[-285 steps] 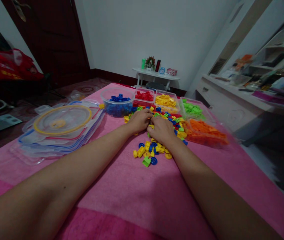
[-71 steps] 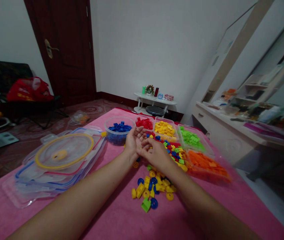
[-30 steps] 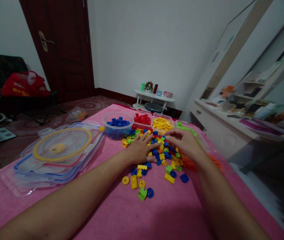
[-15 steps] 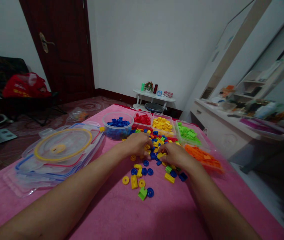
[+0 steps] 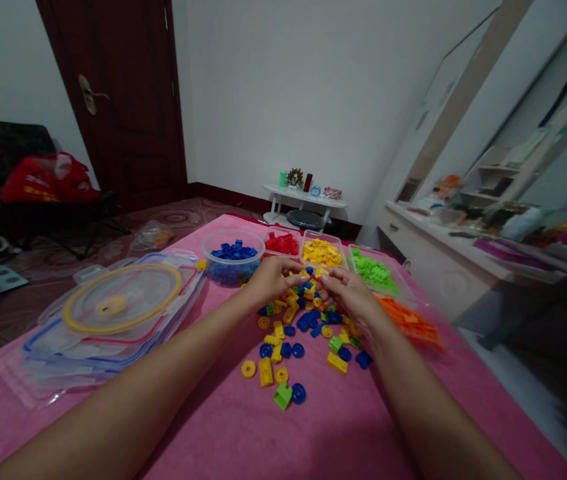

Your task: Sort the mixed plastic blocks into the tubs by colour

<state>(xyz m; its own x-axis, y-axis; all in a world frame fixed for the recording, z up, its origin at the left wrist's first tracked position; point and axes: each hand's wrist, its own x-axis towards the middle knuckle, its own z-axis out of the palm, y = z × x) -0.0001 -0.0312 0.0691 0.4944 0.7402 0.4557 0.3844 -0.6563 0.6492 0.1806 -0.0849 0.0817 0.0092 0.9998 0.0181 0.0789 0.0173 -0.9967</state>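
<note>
A loose pile of small plastic building pieces [image 5: 297, 328], mostly yellow and blue with a few green, lies on the pink cloth [image 5: 313, 433]. My left hand [image 5: 269, 280] and my right hand [image 5: 347, 298] hover just over the far end of the pile. Their curled fingertips meet and pinch small pieces that I cannot make out. Behind them stand a round tub of blue pieces [image 5: 233, 256], a box of red pieces [image 5: 282, 243], a box of yellow pieces [image 5: 321, 252] and a box of green pieces [image 5: 373, 271]. A box of orange pieces [image 5: 410, 321] sits to the right of my right wrist.
A stack of clear lids [image 5: 113, 313] with coloured rims lies at the left on the cloth. A dark door [image 5: 123, 100], a folding chair with a red bag [image 5: 48, 179], a small white table [image 5: 306, 199] and a dresser [image 5: 443, 260] surround the bed.
A second ago my left hand lay flat on the pile and my right hovered apart. Both then dipped into the pieces, and now sit raised with fingertips pinched together.
</note>
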